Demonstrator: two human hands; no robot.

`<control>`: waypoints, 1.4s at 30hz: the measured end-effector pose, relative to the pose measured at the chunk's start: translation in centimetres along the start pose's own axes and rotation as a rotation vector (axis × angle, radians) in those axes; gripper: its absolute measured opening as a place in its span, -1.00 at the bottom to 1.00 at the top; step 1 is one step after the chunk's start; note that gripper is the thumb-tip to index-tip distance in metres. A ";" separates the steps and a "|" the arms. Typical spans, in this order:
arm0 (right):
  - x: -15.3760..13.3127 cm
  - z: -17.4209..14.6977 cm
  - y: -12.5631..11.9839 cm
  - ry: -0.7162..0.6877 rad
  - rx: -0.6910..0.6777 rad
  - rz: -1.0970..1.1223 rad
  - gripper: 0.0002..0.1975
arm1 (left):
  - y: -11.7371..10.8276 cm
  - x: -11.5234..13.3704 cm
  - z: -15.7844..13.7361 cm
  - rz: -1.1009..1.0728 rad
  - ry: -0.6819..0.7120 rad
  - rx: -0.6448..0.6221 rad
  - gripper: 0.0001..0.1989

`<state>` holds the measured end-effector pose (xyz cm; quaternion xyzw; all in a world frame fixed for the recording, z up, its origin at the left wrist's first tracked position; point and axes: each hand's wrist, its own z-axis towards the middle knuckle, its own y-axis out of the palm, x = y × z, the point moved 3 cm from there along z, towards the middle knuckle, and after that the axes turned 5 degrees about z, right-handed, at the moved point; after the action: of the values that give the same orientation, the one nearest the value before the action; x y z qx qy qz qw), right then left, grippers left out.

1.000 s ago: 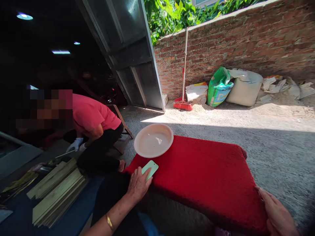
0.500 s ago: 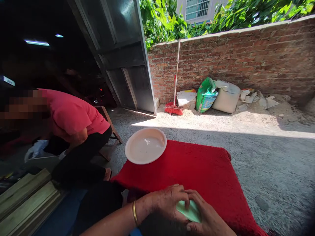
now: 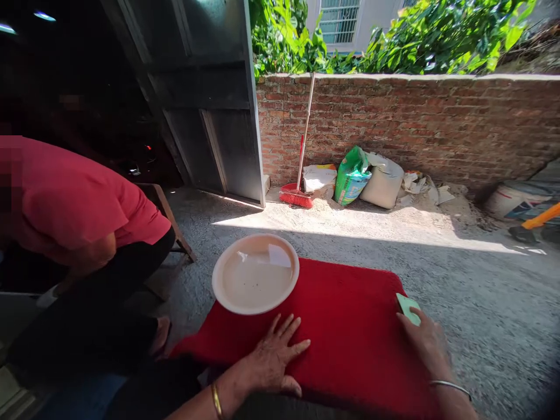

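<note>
A red fuzzy cloth [image 3: 345, 326] covers a low table in front of me. My left hand [image 3: 273, 357] rests on it near the front edge, fingers spread, holding nothing. At the table's right edge, my right hand [image 3: 426, 338] grips a pale green flat piece [image 3: 408, 308] with a straight edge; its exact kind does not show. A cream-coloured basin [image 3: 222, 300] stands on the table's far left corner, beyond my left fingertips. It holds water with a few dark specks.
To the left, a person in a red shirt [image 3: 79, 192] bends forward beside a wooden chair [image 3: 168, 219]. A metal door [image 3: 227, 116] stands behind. By the brick wall [image 3: 394, 116] are a broom [image 3: 296, 199], a green sack [image 3: 351, 178] and a pale sack [image 3: 384, 182].
My hands, together around the green piece before, have parted. The right hand has carried it to the table's right edge; the left has let go and spread out on the cloth. The view has shifted right.
</note>
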<state>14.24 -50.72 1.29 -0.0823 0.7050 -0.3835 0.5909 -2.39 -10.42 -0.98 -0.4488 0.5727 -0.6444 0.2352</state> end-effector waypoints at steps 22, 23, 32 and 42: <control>-9.0 -1.5 9.4 0.060 -0.082 -0.430 -0.30 | 6.0 -3.4 -0.1 0.713 0.263 0.530 -0.40; -10.0 -3.2 11.6 -0.004 -0.118 -0.419 -0.32 | 5.8 -3.3 -0.1 0.711 0.261 0.528 -0.41; -13.4 -3.7 12.9 -0.286 -0.371 -0.281 -0.46 | 5.4 -2.4 -0.4 0.630 0.230 0.538 -0.43; -14.8 -2.0 14.0 -0.048 -0.213 -0.448 -0.34 | 6.7 -1.9 0.2 0.708 0.157 0.674 -0.45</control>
<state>21.41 -31.68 3.78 -0.3075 0.6912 -0.4264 0.4959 -2.71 -10.52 -7.89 -0.0757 0.4658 -0.7063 0.5277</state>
